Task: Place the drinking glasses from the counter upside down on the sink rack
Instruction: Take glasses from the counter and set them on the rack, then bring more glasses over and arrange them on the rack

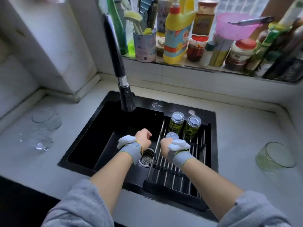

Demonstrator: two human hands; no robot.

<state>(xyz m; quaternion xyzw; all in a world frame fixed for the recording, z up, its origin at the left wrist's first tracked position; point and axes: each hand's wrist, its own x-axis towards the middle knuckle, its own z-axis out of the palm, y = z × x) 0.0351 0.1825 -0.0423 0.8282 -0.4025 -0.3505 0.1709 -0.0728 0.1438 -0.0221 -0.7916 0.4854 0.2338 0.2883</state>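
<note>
Right hand [164,145] wraps 3rd glass [172,136], base up, setting it on sink rack [165,176]. Left hand [143,136] hangs over basin in loose fist, holding nothing. Just behind, 2 green-patterned glasses [176,122] [192,126] sit inverted at rack's far end. Judgement: 3 placed or nearly, 3 left. Counter [237,136] pale, right side: 1 greenish glass [275,155]. Left side: 2 clear glasses [46,118] [43,142]. Beyond, black faucet [121,79], then window ledge [180,66] crowded with bottles, jars.
</note>
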